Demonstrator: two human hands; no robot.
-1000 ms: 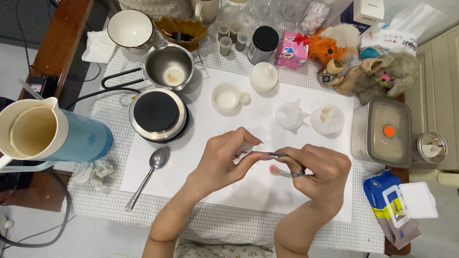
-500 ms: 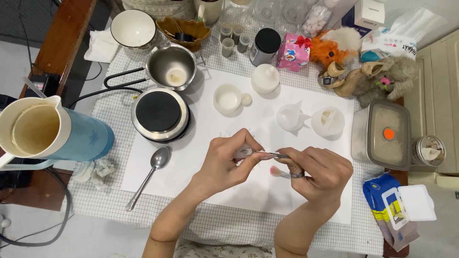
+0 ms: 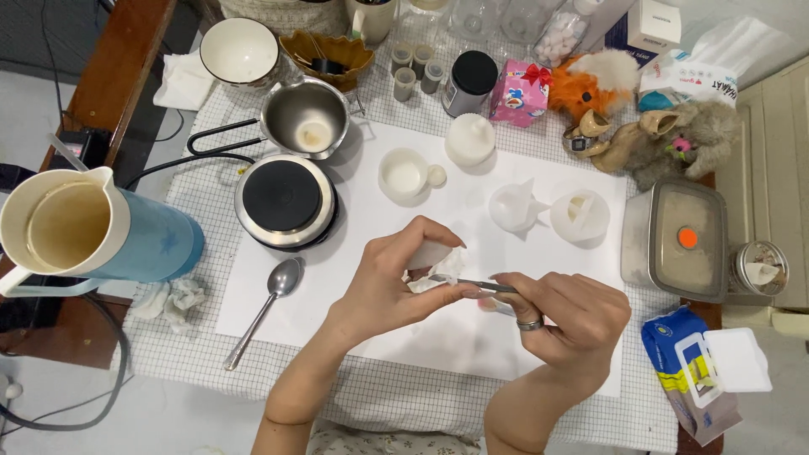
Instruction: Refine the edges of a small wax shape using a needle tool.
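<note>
The left hand (image 3: 396,282) is curling around a crumpled white tissue (image 3: 438,270), thumb and fingers pinching it closed above the white sheet (image 3: 354,253) that covers the checked tablecloth (image 3: 396,396). The right hand (image 3: 569,316), a ring on one finger, is gripping a slim metal tool (image 3: 472,284) between thumb and fingertips; the tool's tip is lying against the tissue, inside the left hand's pinch. Both hands are hovering over the middle of the sheet, near its front edge, touching each other only through the tool and tissue.

To the left of the hands, a metal spoon (image 3: 265,307) is lying on the sheet, its handle running out onto the cloth. Beyond it a small round hotplate (image 3: 284,200) is sitting, with a steel saucepan (image 3: 305,118) just behind. A blue jug (image 3: 93,227) is standing at the far left edge of the view.

Behind the hands, well apart from them, a white cup (image 3: 403,175), a white domed lid (image 3: 469,139) and two translucent moulds (image 3: 548,211) are resting on the sheet. A lidded steel container (image 3: 678,236) with an orange dot is standing at the right, a blue packet (image 3: 683,362) in front of it.

Along the back edge a white bowl (image 3: 240,50), a black-capped jar (image 3: 468,82), a pink box (image 3: 518,93) and soft toys (image 3: 640,118) are crowding together.
</note>
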